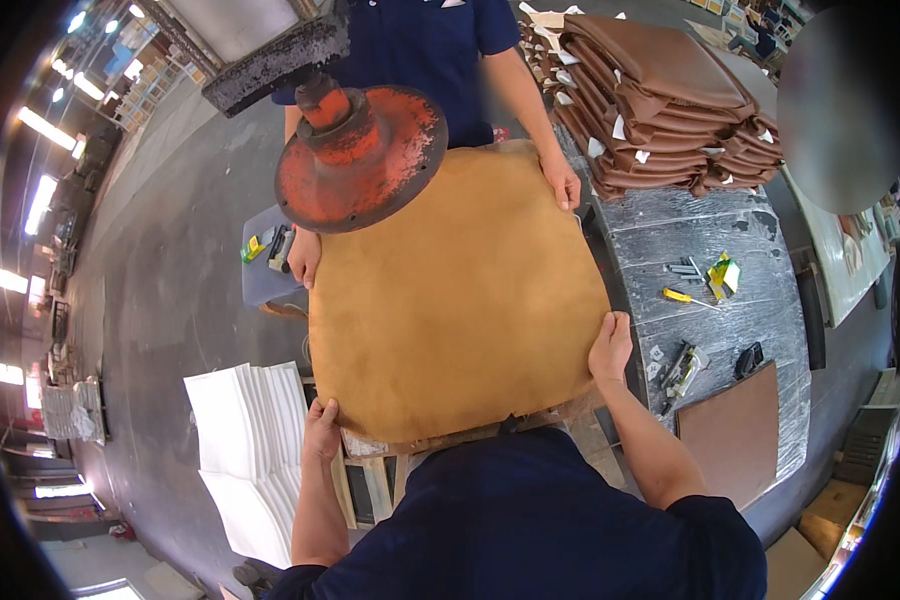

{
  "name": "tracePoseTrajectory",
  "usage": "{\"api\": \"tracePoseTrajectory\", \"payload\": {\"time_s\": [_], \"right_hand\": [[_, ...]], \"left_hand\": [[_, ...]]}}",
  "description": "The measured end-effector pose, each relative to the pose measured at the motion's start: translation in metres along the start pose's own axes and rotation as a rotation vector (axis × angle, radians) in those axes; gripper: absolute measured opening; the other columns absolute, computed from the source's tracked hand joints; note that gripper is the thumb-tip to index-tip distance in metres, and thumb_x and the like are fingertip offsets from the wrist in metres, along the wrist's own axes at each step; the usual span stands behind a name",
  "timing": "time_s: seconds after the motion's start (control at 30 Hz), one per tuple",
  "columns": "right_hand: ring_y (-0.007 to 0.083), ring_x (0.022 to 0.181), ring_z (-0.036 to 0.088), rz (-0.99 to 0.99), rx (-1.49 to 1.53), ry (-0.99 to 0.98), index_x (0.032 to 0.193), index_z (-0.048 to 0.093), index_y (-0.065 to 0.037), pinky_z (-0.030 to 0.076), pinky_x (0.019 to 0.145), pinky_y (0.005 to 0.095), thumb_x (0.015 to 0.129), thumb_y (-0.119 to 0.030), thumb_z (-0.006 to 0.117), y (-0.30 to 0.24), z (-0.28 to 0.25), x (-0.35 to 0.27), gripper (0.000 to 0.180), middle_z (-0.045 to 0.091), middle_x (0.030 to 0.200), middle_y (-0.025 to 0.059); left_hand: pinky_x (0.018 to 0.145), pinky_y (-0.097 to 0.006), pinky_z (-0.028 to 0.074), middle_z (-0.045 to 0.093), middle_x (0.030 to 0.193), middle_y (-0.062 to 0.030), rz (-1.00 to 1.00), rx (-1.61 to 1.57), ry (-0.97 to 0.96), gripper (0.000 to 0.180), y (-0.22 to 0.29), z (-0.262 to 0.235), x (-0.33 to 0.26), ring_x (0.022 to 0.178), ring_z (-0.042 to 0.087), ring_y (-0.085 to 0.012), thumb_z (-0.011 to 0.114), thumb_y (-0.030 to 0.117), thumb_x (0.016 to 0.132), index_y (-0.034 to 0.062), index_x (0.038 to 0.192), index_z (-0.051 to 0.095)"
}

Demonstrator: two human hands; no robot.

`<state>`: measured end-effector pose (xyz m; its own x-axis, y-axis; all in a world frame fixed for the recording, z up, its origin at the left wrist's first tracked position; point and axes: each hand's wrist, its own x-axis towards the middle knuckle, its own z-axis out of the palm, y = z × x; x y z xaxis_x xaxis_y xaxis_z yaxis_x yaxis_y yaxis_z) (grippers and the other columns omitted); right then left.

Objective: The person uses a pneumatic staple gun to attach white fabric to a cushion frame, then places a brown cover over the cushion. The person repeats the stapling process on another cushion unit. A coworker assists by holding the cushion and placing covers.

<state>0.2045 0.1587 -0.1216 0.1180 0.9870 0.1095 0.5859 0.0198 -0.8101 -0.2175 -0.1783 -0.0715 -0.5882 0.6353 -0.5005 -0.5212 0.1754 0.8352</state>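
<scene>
Four hands hold one tan cushion cover (455,300) lying flat under an orange press disc (362,160). Left hand (321,430) grips its near left corner; right hand (610,348) grips its right edge. A co-worker's hands (562,183) hold the far side.

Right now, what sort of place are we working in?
Most likely an upholstery or furniture workshop. Both hands grip a tan cushion cover under an orange press disc, stacked brown covers sit on the wrapped bench, and white foam pads lie beside it.
</scene>
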Motion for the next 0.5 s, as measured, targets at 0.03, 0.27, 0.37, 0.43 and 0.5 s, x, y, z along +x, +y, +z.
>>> {"api": "tracePoseTrajectory", "payload": {"time_s": [0.03,0.27,0.37,0.43,0.5], "right_hand": [[0.0476,0.093,0.068,-0.008,-0.002,0.009,0.112,0.062,-0.002,0.053,0.083,0.0522,0.118,-0.023,0.053,-0.001,-0.001,0.000,0.024,0.070,0.099,0.0243],[0.0477,0.098,0.068,-0.024,-0.046,0.002,0.118,0.064,-0.001,0.053,0.087,0.0506,0.119,-0.024,0.053,0.006,0.000,0.005,0.025,0.069,0.105,0.0257],[0.0468,0.106,0.067,-0.059,-0.047,-0.065,0.123,0.066,0.001,0.053,0.094,0.0482,0.120,-0.024,0.052,0.004,0.004,0.004,0.028,0.069,0.112,0.0261],[0.0467,0.113,0.068,-0.030,-0.109,-0.077,0.128,0.067,0.000,0.053,0.100,0.0474,0.120,-0.029,0.054,0.010,0.001,0.006,0.033,0.071,0.119,0.0270],[0.0377,0.118,0.070,-0.061,-0.104,-0.079,0.133,0.067,0.001,0.055,0.103,0.0471,0.118,-0.030,0.058,0.026,-0.008,0.016,0.035,0.073,0.127,0.0236]], "left_hand": [[0.123,-0.043,0.044,0.074,0.140,-0.0056,0.010,-0.003,0.009,0.028,-0.003,0.000,0.000,0.133,0.065,-0.0198,0.071,0.019,0.113,0.0061,0.138,0.065],[0.117,-0.040,0.050,0.074,0.138,-0.0064,0.044,-0.010,0.047,0.027,-0.013,-0.004,0.004,0.129,0.067,-0.0195,0.070,0.017,0.114,0.0040,0.136,0.066],[0.112,-0.038,0.052,0.076,0.131,-0.0051,0.071,-0.007,0.045,0.024,-0.016,-0.017,-0.002,0.124,0.068,-0.0184,0.071,0.016,0.113,0.0041,0.133,0.069],[0.112,-0.038,0.050,0.076,0.127,-0.0048,0.086,0.049,0.070,0.026,-0.018,-0.022,-0.001,0.121,0.068,-0.0176,0.073,0.020,0.112,0.0028,0.131,0.071],[0.112,-0.039,0.049,0.075,0.129,-0.0062,0.083,0.095,0.070,0.034,-0.011,-0.022,0.008,0.123,0.066,-0.0193,0.073,0.021,0.111,-0.0004,0.137,0.071]]}}
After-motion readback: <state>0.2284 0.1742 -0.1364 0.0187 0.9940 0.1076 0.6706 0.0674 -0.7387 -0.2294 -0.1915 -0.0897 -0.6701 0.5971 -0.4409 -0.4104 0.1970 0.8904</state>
